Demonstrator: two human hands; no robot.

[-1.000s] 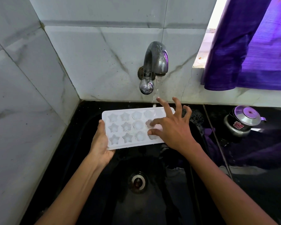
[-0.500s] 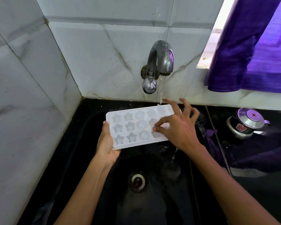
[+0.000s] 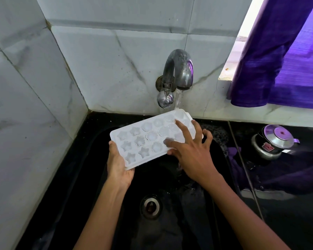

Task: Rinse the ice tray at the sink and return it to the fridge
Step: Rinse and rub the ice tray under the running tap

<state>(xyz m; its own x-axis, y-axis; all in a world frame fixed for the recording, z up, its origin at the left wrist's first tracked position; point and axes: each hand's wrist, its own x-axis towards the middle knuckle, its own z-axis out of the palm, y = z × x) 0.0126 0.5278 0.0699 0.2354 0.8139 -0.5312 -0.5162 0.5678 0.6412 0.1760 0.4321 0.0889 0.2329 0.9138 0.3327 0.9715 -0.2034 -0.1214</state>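
White ice tray (image 3: 148, 139) held over the black sink (image 3: 83, 159), far right corner tilted up under the running tap (image 3: 177, 73). Left hand (image 3: 118, 164) gripping the tray's near left end, thumb along that edge. Right hand (image 3: 192, 152) spread over the right cells, fingers straight and touching, gripping nothing. Open basin below around the drain (image 3: 150, 206). Small steel pot (image 3: 272, 139) well apart on the right counter.

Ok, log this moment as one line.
phase: rinsing | ice tray: tilted under running tap | left hand: grips tray end | right hand: fingers spread on tray
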